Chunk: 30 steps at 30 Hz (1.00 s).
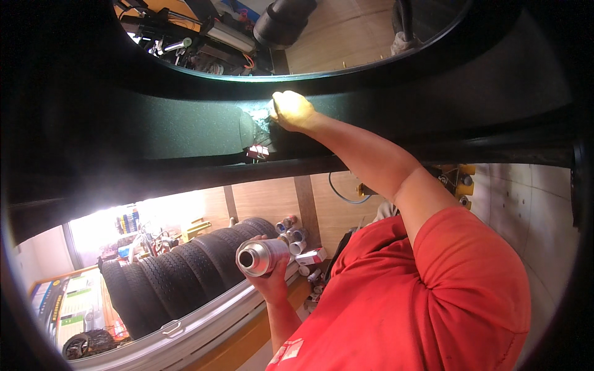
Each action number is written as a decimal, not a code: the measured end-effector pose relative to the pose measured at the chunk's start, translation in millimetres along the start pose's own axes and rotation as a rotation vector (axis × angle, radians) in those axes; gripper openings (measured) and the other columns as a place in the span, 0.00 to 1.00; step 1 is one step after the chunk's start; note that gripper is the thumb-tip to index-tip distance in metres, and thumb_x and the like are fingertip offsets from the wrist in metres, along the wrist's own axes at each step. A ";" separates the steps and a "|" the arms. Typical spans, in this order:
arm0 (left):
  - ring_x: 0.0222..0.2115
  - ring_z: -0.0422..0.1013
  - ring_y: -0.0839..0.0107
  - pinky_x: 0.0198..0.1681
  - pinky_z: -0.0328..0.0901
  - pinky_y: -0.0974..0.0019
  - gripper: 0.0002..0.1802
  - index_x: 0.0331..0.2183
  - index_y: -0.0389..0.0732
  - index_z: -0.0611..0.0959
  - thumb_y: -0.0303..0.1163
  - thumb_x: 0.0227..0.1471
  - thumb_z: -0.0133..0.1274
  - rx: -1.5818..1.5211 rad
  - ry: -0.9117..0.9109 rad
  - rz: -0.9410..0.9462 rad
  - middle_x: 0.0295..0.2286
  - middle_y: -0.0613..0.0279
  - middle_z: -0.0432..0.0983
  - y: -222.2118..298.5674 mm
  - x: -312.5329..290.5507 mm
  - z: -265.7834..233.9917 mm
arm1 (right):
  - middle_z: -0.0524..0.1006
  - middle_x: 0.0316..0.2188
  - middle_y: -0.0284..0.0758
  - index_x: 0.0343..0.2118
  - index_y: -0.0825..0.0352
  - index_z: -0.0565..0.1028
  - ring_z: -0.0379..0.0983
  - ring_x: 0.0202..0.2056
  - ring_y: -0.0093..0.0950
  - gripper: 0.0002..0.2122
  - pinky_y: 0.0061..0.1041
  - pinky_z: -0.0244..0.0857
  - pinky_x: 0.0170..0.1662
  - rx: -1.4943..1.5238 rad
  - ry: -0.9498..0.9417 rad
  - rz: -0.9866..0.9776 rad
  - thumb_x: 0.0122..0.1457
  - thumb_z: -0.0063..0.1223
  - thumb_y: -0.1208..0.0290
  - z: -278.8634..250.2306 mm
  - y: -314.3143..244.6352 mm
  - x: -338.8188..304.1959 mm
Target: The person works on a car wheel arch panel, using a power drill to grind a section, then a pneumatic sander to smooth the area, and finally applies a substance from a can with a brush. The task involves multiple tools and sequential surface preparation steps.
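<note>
My right hand point(292, 111) is raised inside a large black tyre point(371, 114), its fingers curled closed against the inner wall. Whatever those fingers hold, if anything, is hidden. Just left of them is a brightly lit, whitish rough patch point(258, 119), beside the end of a dark green-grey strip point(185, 128). A small reddish clip-like piece with metal wires point(257, 152) sits below the patch. Lower down, my left hand point(270, 281) grips a silver metal can point(263, 256), tilted with its round open mouth facing the camera.
A row of black tyres point(185, 266) stands behind a pale metal rail point(204, 328) at lower left. Several small cans point(297, 241) and a red-white box point(311, 256) lie beside it. Machine parts point(229, 37) show through the tyre's upper opening. Tools clutter the bright window side.
</note>
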State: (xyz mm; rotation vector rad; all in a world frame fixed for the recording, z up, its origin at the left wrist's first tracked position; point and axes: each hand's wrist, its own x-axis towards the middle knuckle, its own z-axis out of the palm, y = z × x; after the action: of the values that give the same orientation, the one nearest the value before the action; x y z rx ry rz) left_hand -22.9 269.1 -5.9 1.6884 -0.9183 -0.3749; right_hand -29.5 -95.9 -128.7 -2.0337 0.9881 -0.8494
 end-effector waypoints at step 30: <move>0.49 0.71 0.61 0.54 0.66 0.56 0.41 0.53 0.37 0.69 0.19 0.34 0.65 -0.012 0.029 -0.035 0.47 0.55 0.71 -3.6 -5.1 3.6 | 0.81 0.35 0.48 0.33 0.70 0.81 0.78 0.40 0.45 0.22 0.38 0.72 0.46 0.084 -0.248 0.250 0.56 0.53 0.51 6.2 5.8 21.5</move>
State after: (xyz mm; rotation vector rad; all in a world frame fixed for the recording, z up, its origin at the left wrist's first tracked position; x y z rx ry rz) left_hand -27.2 270.7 -11.5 1.6962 -0.8649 -0.3780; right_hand -16.2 -114.6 -131.4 -1.8437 1.0210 -0.4852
